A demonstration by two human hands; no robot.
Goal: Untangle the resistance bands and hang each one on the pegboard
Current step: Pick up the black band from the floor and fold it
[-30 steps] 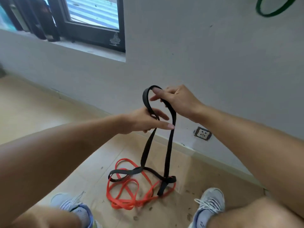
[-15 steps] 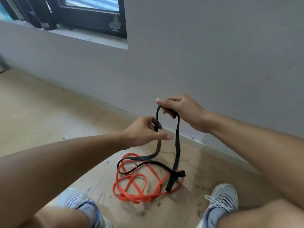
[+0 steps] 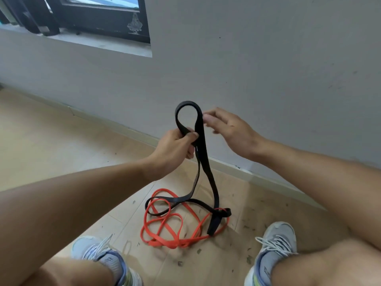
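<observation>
Resistance bands lay before us in a tangle on the floor (image 3: 61, 153), between our shoes and near the wall. Going left to right: our left hand (image 3: 175, 147) was closed on the black band (image 3: 203, 145), pinching both strands just under a small raised loop. Half a second earlier that hand had been only reaching in, and the right had carried the loop. Now our right hand (image 3: 231, 131) hovered just beside the loop, fingers spread and loose, holding nothing that we could see. So the hold had passed to the left hand, we judged, freeing the right to work the knot. Lower right, the black band's far end was still knotted round the orange band (image 3: 165, 242), which lay coiled on the floor. No pegboard showed.
</observation>
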